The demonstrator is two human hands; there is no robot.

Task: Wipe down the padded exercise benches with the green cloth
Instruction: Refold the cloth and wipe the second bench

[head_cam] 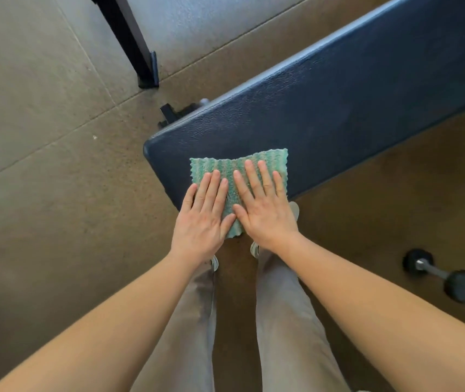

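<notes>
A dark blue padded bench (pixel 338 108) runs from the middle of the view up to the top right. A green ribbed cloth (pixel 237 165) lies spread on its near end, with one corner hanging over the edge. My left hand (pixel 203 219) lies flat on the cloth's left part, fingers extended and slightly apart. Beside it, my right hand (pixel 262 205) presses flat on the cloth's right part. The two thumbs nearly touch over the cloth. Neither hand grips the cloth; both palms rest on it.
A black dumbbell (pixel 443 275) lies on the floor at the right. A black metal post with a foot (pixel 138 49) stands at the upper left. The bench's black frame foot (pixel 172 114) shows beyond its left corner. My legs and shoes are below the bench end.
</notes>
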